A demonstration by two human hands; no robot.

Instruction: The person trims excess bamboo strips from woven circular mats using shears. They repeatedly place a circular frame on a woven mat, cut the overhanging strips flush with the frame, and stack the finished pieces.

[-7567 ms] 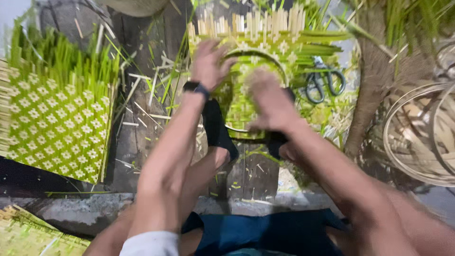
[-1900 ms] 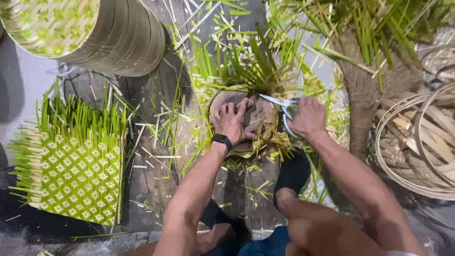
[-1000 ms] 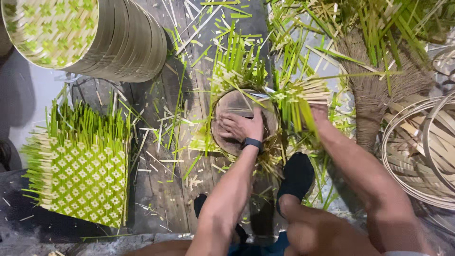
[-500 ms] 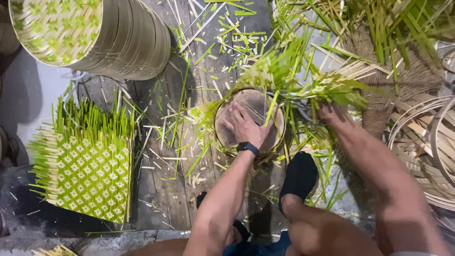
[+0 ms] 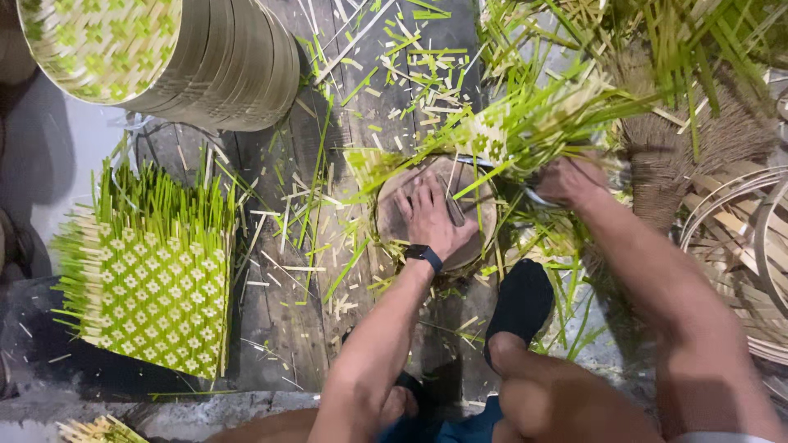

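My left hand (image 5: 433, 217) lies flat with fingers spread on a round wooden block (image 5: 394, 205), pressing it down; a dark watch sits on that wrist. Green and pale woven strips (image 5: 525, 123) stick up and outward around the block's rim, mostly on its right side. My right hand (image 5: 574, 180) is just right of the block, closed around a pair of scissors (image 5: 492, 164) whose blades point left into the strips. The weave under the block is hidden.
A stack of round woven trays (image 5: 222, 57) lies at top left. A square green-and-pale woven mat (image 5: 152, 287) with loose ends rests at left. Bamboo hoops (image 5: 730, 238) lie at right beside a brown fibrous bundle (image 5: 665, 164). Cut strip scraps (image 5: 410, 66) litter the wooden planks. My dark-shod foot (image 5: 517, 303) is below the block.
The woven piece, earlier upright between both hands, now lies under the block. My left hand stays pressed on it, and my right hand with the scissors has shifted further right along the rim.
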